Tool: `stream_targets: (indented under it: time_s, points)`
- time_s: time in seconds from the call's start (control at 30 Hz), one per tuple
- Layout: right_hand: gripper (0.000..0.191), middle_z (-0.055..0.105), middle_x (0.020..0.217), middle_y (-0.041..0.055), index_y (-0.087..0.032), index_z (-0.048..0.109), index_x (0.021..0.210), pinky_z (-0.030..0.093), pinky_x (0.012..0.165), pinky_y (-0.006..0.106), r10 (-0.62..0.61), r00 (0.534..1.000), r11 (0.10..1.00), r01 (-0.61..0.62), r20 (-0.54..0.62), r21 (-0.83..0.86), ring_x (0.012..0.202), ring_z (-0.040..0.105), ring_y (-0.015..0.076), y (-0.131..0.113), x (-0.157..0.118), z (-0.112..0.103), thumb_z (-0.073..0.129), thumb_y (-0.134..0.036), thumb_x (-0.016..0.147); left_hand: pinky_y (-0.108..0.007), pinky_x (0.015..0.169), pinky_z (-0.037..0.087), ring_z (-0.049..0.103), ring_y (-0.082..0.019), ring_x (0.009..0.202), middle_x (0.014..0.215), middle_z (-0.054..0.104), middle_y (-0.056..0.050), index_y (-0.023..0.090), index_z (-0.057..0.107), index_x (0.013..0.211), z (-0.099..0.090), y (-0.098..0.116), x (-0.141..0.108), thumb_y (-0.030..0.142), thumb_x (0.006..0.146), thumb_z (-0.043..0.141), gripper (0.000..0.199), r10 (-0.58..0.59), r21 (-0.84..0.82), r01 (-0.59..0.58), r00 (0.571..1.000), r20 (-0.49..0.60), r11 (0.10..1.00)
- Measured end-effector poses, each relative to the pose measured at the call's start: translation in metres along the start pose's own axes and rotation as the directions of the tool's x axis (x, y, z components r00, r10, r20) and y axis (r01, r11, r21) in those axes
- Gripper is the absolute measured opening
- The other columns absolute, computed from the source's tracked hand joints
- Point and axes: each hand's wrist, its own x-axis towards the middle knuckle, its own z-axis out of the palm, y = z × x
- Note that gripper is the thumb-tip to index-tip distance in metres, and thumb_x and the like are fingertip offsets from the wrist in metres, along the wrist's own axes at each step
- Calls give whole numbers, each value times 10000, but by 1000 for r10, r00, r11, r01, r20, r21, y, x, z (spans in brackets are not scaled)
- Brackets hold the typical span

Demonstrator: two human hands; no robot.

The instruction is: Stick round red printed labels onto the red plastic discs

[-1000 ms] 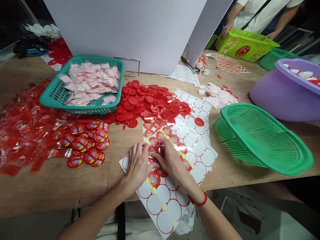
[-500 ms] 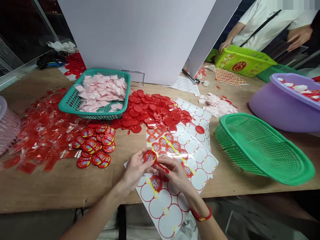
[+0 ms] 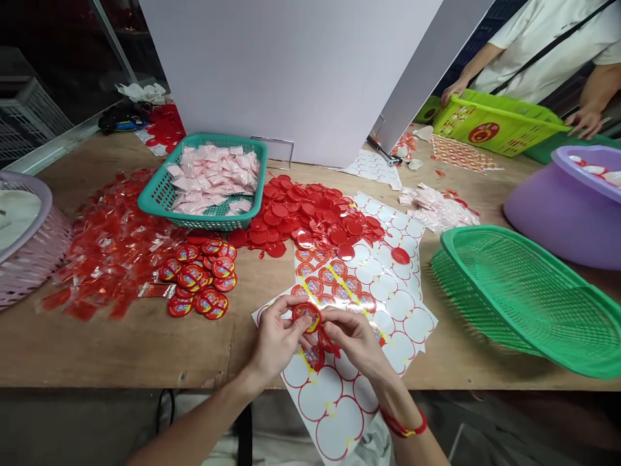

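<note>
Red printed label (image 3: 307, 317) held in both hands (image 3: 276, 340) (image 3: 356, 340)

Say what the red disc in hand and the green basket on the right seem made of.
The red disc looks like glossy moulded plastic, its face apparently a printed sticker. The green basket looks like rigid plastic, judging by its even mesh.
</note>
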Motion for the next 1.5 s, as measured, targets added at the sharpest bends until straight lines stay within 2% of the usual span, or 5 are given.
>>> stream_targets:
  time_s: [0.5, 0.7, 0.9, 1.27, 1.5]
  points:
    - [228, 529, 564, 7, -210, 481, 678, 381, 450, 246, -258, 964, 785, 175, -57, -594, 469, 472, 130, 6, 1, 21, 371, -280, 865, -247, 619, 528, 645, -160, 696, 840, 673, -54, 188, 568, 975, -4, -16, -10, 282, 790, 531, 211, 237, 408, -230, 971, 34, 883]
    - [190, 661, 844, 53, -212, 572, 941, 486, 630, 301, -69, 997, 803, 46, -16, -595, 735, 615, 188, 4, 7, 4, 452, -331, 855, -315, 656, 487, 623, -199, 720, 863, 677, -42, 237, 596, 959, -65, 42, 24, 222, 819, 459, 196, 530, 929, -158, 847, -47, 334]
    - [184, 661, 927, 69, -207, 569, 959, 487, 693, 340, -43, 999, 772, 47, 22, -634, 814, 617, 204, 7, 10, -9, 439, -299, 867, -409, 822, 435, 511, -278, 966, 1111, 563, -151, 138, 576, 1063, -99, 74, 62, 164, 822, 433, 282, 660, 972, -56, 725, 198, -230]
    - [190, 663, 903, 65, -215, 587, 954, 508, 671, 328, -104, 994, 761, 56, -37, -647, 790, 623, 199, 19, -4, -19, 447, -308, 865, -323, 762, 435, 555, -213, 845, 841, 630, -98, 146, 617, 829, -63, 68, 112, 107, 813, 460, 162, 550, 952, -259, 777, 307, -165]
    - [219, 596, 1086, 132, -186, 589, 1018, 480, 816, 450, -373, 926, 542, 169, -55, -823, 1006, 553, 271, 37, -20, -22, 530, -260, 821, -240, 610, 452, 575, -140, 610, 690, 619, -10, 136, 568, 1023, -63, 67, 111, 239, 813, 517, 239, 530, 942, -329, 811, 250, 60]
